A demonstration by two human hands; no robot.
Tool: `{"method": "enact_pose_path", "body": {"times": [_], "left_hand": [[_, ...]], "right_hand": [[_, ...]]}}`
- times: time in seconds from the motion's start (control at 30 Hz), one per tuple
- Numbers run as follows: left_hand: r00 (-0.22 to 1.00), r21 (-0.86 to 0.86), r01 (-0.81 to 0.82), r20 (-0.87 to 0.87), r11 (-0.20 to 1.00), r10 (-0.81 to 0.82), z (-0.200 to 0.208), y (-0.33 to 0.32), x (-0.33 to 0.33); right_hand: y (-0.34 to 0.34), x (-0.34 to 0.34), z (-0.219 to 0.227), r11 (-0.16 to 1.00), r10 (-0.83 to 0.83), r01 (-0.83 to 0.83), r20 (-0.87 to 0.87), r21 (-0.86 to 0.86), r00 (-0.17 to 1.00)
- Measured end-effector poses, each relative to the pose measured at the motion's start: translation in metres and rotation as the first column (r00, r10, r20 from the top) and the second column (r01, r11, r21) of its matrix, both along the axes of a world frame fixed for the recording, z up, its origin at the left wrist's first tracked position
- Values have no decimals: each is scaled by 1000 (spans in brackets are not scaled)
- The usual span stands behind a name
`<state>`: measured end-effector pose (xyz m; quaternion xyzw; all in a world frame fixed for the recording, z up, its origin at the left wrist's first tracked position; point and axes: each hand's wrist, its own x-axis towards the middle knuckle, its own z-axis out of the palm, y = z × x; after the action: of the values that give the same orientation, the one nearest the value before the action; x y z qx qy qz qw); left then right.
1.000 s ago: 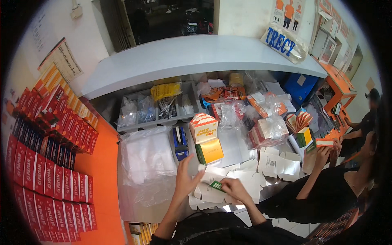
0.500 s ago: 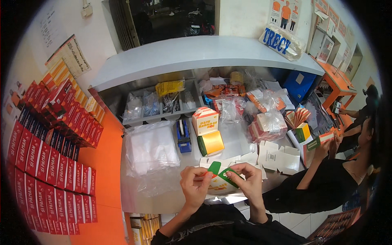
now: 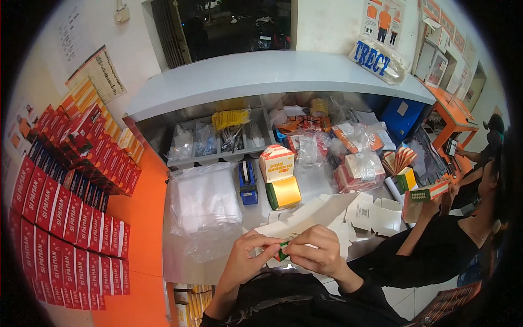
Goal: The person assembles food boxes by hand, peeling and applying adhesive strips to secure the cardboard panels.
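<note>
My left hand [image 3: 251, 257] and my right hand [image 3: 320, 252] both pinch the green flap [image 3: 282, 253] between thumb and fingers. It is above the table [image 3: 204, 266], nearer to me than the tape dispenser [image 3: 248, 188].

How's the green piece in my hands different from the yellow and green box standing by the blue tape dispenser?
Your left hand and right hand pinch the green piece, while the yellow and green box stands on the counter. Your hands hide much of the piece; the box is in plain view. The box is folded into shape with its flap raised, whereas the piece's full shape can't be made out. Both show green.
</note>
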<state>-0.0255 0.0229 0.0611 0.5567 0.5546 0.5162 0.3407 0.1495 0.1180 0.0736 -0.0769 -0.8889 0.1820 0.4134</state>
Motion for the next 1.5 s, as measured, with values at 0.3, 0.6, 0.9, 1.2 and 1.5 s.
{"method": "enact_pose_path", "body": {"times": [0.3, 0.6, 0.9, 1.2, 1.5], "left_hand": [[888, 217, -180, -384, 959, 253, -6, 4, 17], [924, 186, -383, 77, 905, 375, -31, 9, 13], [958, 141, -248, -113, 958, 265, -38, 4, 19], [486, -275, 300, 868, 913, 102, -65, -5, -6], [920, -41, -17, 390, 999, 32, -36, -11, 10]], "right_hand": [[1, -9, -17, 523, 272, -85, 72, -848, 960], [12, 3, -61, 529, 0, -251, -296, -811, 955], [19, -18, -22, 993, 79, -96, 212, 72, 974], [13, -11, -5, 886, 334, -381, 207, 264, 920], [17, -7, -4, 971, 180, -191, 84, 142, 980]]}}
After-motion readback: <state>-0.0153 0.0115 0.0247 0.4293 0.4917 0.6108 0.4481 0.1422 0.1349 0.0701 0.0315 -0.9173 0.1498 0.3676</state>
